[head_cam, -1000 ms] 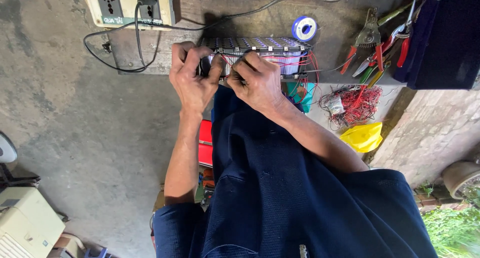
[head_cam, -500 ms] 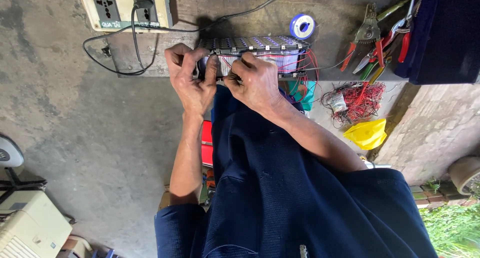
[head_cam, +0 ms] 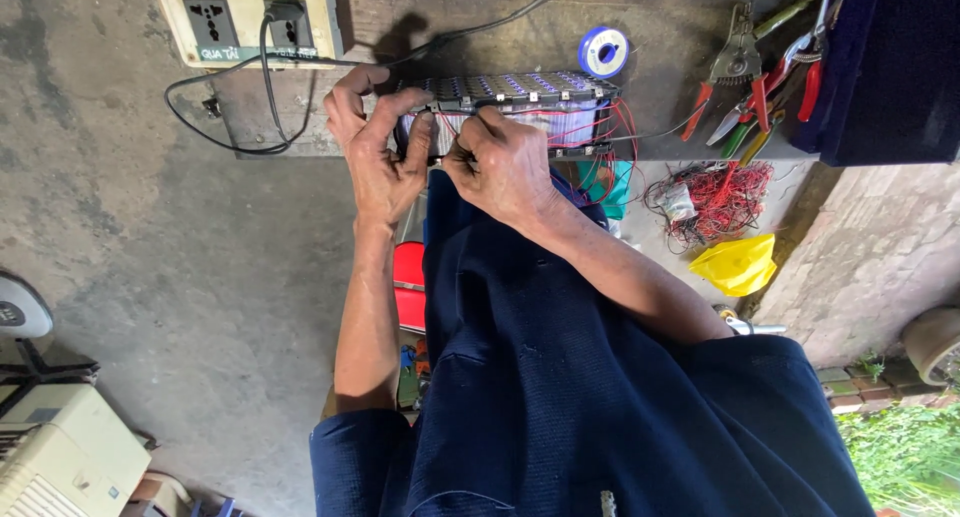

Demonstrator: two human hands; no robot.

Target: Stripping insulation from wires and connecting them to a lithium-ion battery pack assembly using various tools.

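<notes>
Battery pack (head_cam: 520, 112): block of cells with thin red wires, lying on the wooden bench (head_cam: 680, 37) at its near edge. Likely heavy and stiff; wires fragile, so grip the block ends. Left hand (head_cam: 380, 162): fingers curled, holding the pack's end. Right hand (head_cam: 505, 162): pinching a wire. Nearby: solder spool (head_cam: 603, 50), pliers (head_cam: 735, 57), socket box (head_cam: 250, 17). Concrete floor (head_cam: 150, 277) below.

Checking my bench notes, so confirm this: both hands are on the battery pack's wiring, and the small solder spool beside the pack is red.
One detail is wrong: the solder spool is blue, not red, as the head view shows. The rest holds: the left hand and right hand are both on the battery pack wiring.
</notes>
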